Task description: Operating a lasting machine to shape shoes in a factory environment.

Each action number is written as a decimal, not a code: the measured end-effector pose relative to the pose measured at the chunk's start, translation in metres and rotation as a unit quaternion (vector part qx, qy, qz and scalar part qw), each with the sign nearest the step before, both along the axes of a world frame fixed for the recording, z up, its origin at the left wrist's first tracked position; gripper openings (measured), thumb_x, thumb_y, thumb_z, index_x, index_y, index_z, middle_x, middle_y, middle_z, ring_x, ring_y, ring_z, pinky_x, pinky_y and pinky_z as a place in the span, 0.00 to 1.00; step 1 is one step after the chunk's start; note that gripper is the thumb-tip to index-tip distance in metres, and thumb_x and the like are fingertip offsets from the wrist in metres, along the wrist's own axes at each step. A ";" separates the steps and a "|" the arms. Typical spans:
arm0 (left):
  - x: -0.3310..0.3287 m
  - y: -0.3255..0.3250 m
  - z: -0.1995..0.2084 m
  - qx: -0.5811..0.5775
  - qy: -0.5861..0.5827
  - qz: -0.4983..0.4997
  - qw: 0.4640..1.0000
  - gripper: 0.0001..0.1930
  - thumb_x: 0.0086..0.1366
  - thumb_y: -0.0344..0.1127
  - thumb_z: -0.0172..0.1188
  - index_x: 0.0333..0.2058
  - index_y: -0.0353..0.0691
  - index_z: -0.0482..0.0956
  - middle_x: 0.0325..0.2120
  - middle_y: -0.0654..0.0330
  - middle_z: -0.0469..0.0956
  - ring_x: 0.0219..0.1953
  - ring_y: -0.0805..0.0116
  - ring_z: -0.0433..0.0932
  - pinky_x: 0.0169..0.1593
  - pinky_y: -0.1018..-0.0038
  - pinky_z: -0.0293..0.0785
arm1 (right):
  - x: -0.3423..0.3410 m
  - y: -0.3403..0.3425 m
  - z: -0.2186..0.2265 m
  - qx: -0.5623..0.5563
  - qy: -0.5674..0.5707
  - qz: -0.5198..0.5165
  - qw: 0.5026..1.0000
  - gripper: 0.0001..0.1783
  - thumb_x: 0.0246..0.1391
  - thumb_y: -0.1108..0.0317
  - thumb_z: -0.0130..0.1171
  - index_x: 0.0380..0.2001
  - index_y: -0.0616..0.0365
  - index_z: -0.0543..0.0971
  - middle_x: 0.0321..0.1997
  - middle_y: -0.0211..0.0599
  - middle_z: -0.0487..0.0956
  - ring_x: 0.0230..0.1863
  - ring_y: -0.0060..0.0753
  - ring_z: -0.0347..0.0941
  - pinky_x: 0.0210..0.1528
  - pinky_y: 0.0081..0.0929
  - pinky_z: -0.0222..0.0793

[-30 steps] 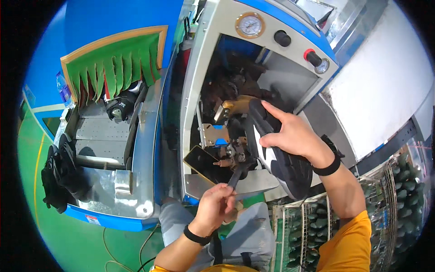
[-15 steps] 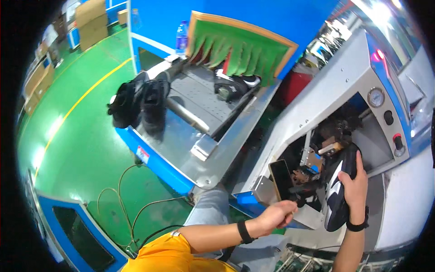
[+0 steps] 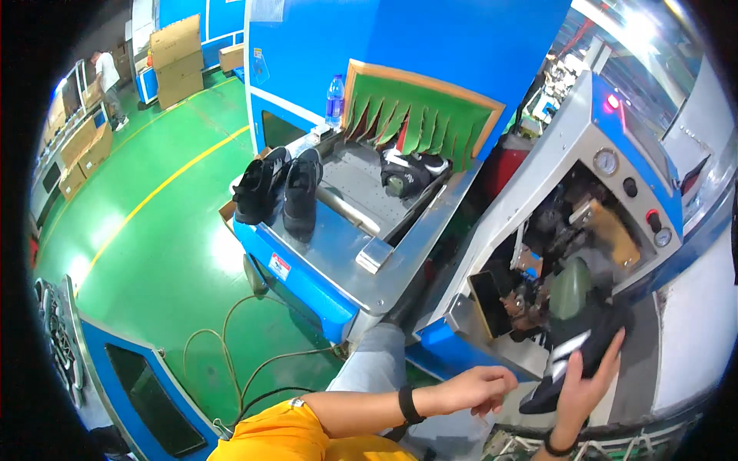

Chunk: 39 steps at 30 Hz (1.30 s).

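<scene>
My right hand point(image 3: 588, 388) grips a black shoe upper point(image 3: 573, 346) with white markings, its fingers and thumb along the side. A rounded green last point(image 3: 571, 288) shows at the end of the upper nearest the machine opening. My left hand point(image 3: 488, 390) is beside the shoe's near end, fingers curled together; what they hold, if anything, cannot be made out. In front of both hands stands a grey and blue machine point(image 3: 500, 223) with dark metal parts inside and a tan pad point(image 3: 615, 237).
A phone-like dark panel point(image 3: 490, 303) leans at the machine's front. Two black shoes point(image 3: 302, 192) stand on the metal table point(image 3: 330, 265). Another shoe upper point(image 3: 411, 175) lies by the green strip curtain point(image 3: 419, 115), near a bottle point(image 3: 334, 100). Hoses point(image 3: 231, 346) lie on the floor.
The shoe upper has been drawn toward me and turned, so its green last now shows. My right hand moved down with it. The tan pad inside the machine now shows more fully.
</scene>
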<state>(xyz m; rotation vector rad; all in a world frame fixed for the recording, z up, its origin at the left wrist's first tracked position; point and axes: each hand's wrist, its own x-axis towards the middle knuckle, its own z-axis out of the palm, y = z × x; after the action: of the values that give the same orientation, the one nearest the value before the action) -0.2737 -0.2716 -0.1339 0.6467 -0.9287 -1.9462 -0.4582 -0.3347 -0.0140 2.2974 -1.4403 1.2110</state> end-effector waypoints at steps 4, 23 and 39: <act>0.005 0.014 0.005 0.009 0.126 -0.043 0.991 0.43 0.69 0.68 0.53 0.73 0.51 0.54 0.54 0.51 0.77 0.47 0.67 0.81 0.47 0.71 0.79 | -0.045 0.081 -0.031 -0.136 0.158 0.011 0.978 0.46 0.44 0.64 0.79 0.67 0.52 0.71 0.63 0.60 0.72 0.57 0.70 0.71 0.53 0.60 0.70; -0.015 0.060 -0.054 0.073 -0.325 -0.038 0.942 0.22 0.63 0.44 0.66 0.48 0.31 0.78 0.40 0.56 0.83 0.42 0.67 0.80 0.47 0.71 0.75 | -0.041 -0.050 -0.029 0.448 -0.610 0.402 0.516 0.36 0.54 0.72 0.67 0.66 0.64 0.68 0.62 0.53 0.75 0.63 0.45 0.73 0.65 0.40 0.71; -0.002 0.016 -0.113 -0.048 -0.506 -0.212 0.835 0.30 0.56 0.44 0.74 0.50 0.29 0.79 0.45 0.53 0.80 0.46 0.66 0.77 0.53 0.69 0.73 | -0.315 0.422 -0.482 0.293 -0.294 -0.693 0.589 0.39 0.59 0.67 0.57 0.70 0.66 0.57 0.60 0.66 0.74 0.61 0.65 0.71 0.64 0.46 0.67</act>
<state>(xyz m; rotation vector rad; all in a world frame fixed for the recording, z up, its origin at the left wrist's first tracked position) -0.2756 -0.2557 -0.2465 1.5872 -1.9293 -1.8431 -0.7736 0.0872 -0.4963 0.0813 -3.0980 0.8512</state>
